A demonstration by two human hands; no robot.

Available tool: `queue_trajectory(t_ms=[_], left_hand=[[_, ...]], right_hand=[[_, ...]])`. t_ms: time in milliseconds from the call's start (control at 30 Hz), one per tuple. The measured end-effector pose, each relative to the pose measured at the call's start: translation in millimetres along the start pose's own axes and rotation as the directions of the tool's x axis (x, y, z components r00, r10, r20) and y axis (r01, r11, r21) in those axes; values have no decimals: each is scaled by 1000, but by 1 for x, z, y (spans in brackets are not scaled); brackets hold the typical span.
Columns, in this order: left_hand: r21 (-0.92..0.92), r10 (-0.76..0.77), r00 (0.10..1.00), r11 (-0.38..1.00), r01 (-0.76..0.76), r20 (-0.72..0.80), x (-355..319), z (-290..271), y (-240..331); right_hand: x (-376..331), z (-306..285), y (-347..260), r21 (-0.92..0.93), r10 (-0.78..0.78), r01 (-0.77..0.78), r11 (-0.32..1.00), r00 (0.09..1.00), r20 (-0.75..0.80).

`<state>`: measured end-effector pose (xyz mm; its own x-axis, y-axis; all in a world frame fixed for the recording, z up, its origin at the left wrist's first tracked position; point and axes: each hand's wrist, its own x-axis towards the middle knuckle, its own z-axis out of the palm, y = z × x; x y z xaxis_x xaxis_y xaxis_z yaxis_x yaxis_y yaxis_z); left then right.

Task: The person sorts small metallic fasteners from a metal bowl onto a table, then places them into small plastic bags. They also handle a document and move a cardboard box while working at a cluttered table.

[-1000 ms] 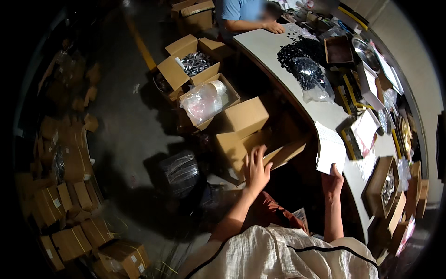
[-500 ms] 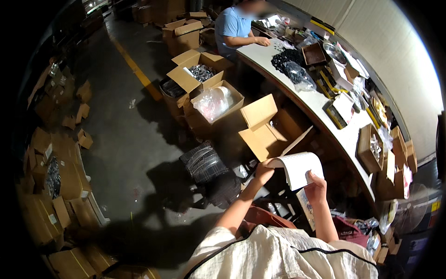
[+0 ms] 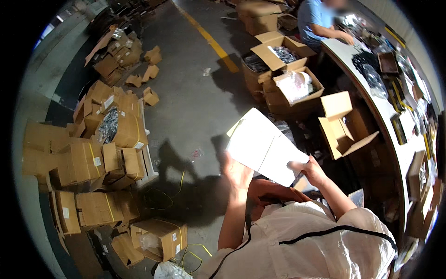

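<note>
An opened pad of white paper point(image 3: 265, 144) is held out in front of me, its two halves spread with a dark fold line across the middle. My left hand point(image 3: 238, 174) supports its left part from below, the palm turned up and most fingers hidden or blurred behind the sheets. At the right end, my right hand point(image 3: 313, 171) pinches the pad, thumb on top and the other fingers underneath. A slightly yellowish edge of another sheet shows at the pad's left side.
A long white workbench point(image 3: 395, 135) curves down the right, with black small parts point(image 3: 367, 69) heaped on it. A person in a blue shirt point(image 3: 311, 18) works at its far end. Open cartons point(image 3: 341, 104) stand beside it. Piled cardboard boxes point(image 3: 79, 160) line the left; yellow strapping point(image 3: 181, 186) lies on the floor.
My view has swung left. The pad, previously curled over with its pages hanging, now lies opened wide and flatter. My left hand has shifted from its upper left corner to underneath.
</note>
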<state>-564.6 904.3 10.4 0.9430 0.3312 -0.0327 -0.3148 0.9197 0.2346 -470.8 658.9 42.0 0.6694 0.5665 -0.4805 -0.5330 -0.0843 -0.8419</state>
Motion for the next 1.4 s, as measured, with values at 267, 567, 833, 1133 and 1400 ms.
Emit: queue_trajectory(t_ms=[267,567,833,1133,1400], left_hand=[[66,114,988,992,-108,-104,73,-13,93],[585,103,991,810,-32,-89,247,-27,184],[844,-51,998,536,-8,42,412,26,301],[514,-122,983,840,176,-138,643,-20,478],[529,-488,870,721,448,-72,865,-40,528]], right_hand=[[115,93,-22,243,-39,13,970,994,105],[350,144,-61,885,-49,-99,455,990,136],[486,265,-190,818,-153,-164,552,944,292],[685,365,-260,677,179,-195,710,979,94],[822,352,-397,255,-169,108,961,958,230]])
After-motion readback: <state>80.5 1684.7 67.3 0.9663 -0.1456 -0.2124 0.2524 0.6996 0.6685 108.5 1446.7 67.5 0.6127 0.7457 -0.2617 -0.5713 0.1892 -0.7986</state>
